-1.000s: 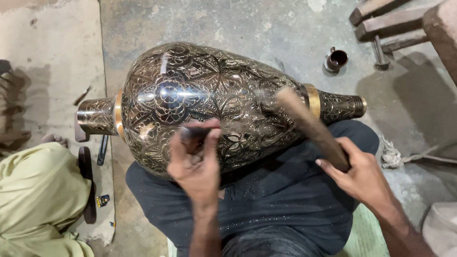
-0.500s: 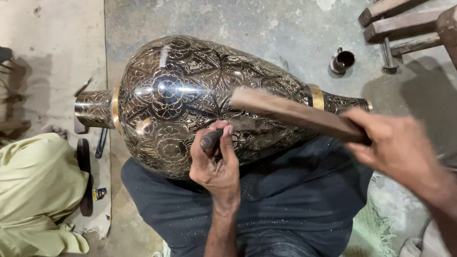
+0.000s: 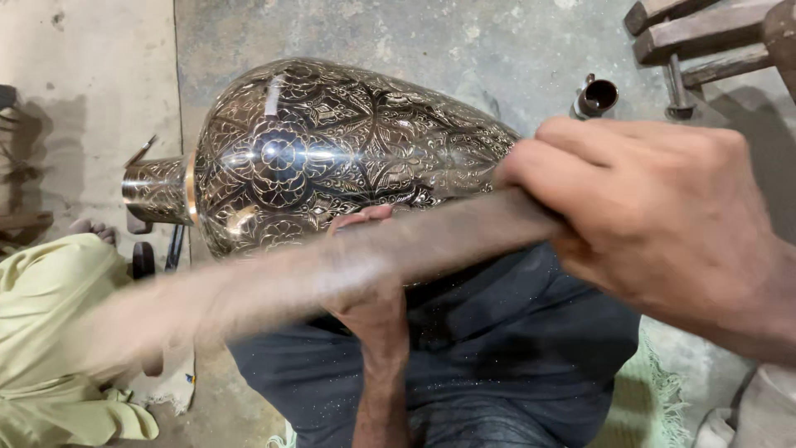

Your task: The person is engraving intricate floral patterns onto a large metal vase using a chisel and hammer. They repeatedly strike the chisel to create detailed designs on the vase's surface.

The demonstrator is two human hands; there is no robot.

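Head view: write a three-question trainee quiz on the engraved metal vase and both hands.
1. True or false: the large engraved silver-and-black metal vase lies on its side across the person's lap.
2. Which hand grips the long brown wooden stick? A) left hand B) right hand
3. What small thing stands on the grey concrete floor beyond the vase, near the wooden frame?

Key:
1. True.
2. B: the right hand has its fingers closed round it; the left hand rests against the vase.
3. A small dark metal cup.
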